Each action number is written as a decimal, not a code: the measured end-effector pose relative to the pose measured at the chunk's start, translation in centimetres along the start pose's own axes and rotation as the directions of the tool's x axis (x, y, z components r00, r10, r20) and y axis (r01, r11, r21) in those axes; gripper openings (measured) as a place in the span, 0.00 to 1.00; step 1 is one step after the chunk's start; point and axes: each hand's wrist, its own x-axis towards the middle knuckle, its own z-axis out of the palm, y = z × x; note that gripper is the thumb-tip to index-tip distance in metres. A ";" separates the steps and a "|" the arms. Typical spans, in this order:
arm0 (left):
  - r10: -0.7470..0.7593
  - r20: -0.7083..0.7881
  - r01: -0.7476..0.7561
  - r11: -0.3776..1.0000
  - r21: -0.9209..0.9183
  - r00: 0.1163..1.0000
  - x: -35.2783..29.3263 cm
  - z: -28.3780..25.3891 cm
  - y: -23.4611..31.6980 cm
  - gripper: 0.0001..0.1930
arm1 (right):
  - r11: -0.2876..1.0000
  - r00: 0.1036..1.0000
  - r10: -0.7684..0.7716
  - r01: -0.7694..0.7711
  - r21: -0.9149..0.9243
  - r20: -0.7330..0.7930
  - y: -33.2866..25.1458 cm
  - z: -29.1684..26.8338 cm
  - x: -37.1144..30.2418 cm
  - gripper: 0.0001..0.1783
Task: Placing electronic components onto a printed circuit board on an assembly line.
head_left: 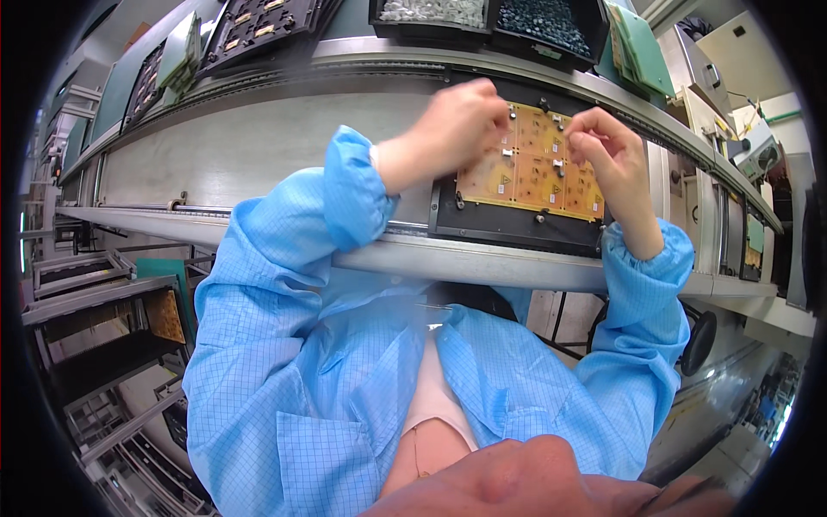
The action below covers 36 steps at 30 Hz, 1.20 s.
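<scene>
Head view: your fingers curl over an amber circuit-board panel [536, 172] in a black frame [508, 226] at two o'clock, left hand [455, 127] at its ten, half-closed right hand [615, 159] at its three, any grip impossible to tell; white parts fill a bin [428, 32] at eleven.

Support: we note a metal line with a pale, flat bed [258, 151] between two long rails. Toward its right end we find one black carrier [500, 221] lying flat, bearing orange circuit boards [536, 177]. On the teal shelf [349, 24] beyond, we record two black bins [426, 33].
</scene>
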 end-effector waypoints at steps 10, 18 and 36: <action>0.468 0.233 -0.518 0.812 0.269 0.853 4.9 -4.1 -6.4 0.08 | 0.860 0.961 0.240 -0.276 0.428 0.136 2.7 -0.5 -1.9 0.08; 0.525 0.313 -0.605 0.749 0.272 0.791 5.6 -3.0 -6.2 0.02 | 0.736 0.897 0.421 -0.425 0.526 0.136 1.8 -0.2 -2.3 0.12; 0.395 -0.054 -0.382 0.910 0.160 0.917 -2.0 -3.9 -2.5 0.06 | 0.945 0.990 0.142 -0.132 -0.300 0.010 1.2 1.1 -2.1 0.07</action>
